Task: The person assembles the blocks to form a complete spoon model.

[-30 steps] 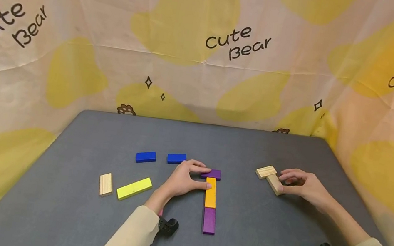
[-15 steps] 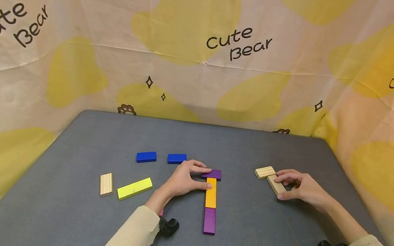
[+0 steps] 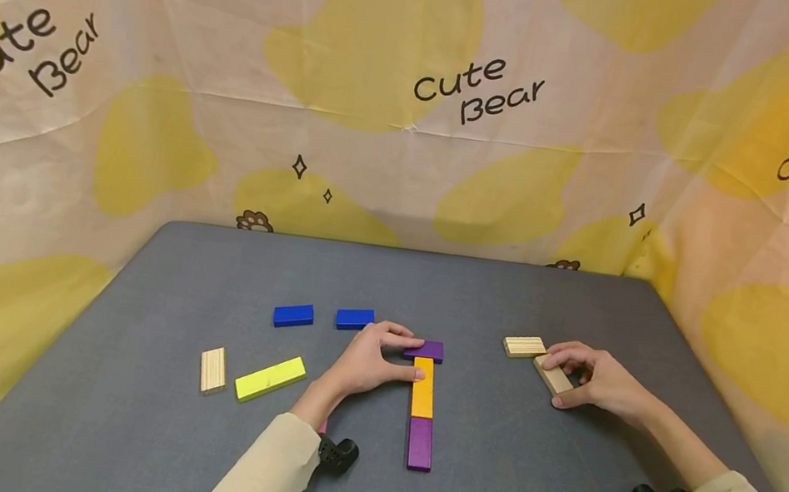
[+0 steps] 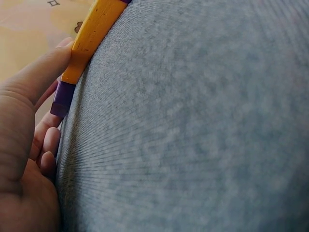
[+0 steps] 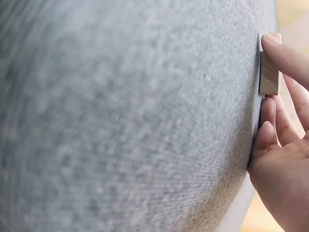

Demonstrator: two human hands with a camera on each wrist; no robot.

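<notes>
My left hand (image 3: 367, 360) spans the top of a T-like row of flat blocks. Its thumb rests on the orange block (image 3: 422, 401), and its index finger lies on the purple crosspiece block (image 3: 433, 351) at the far end. Another purple block (image 3: 420, 445) continues the row on the near side. At the right, my right hand (image 3: 598, 381) pinches a plain wooden block (image 3: 550, 373) lying slanted on the table, thumb at its near end and fingers at its far end. That block's far corner meets a second wooden block (image 3: 524, 347). In the right wrist view the pinched block (image 5: 269, 75) shows end-on.
Two blue blocks (image 3: 293, 316) lie behind and left of my left hand. A yellow block (image 3: 270, 379) and a wooden block (image 3: 213, 370) lie farther left on the grey table (image 3: 520, 482). A pink piece (image 3: 323, 427) is mostly hidden by the left wrist.
My right hand has closed on the slanted wooden block and nudged it slightly. The second wooden block has turned and shifted a little left. The left hand has stayed in place.
</notes>
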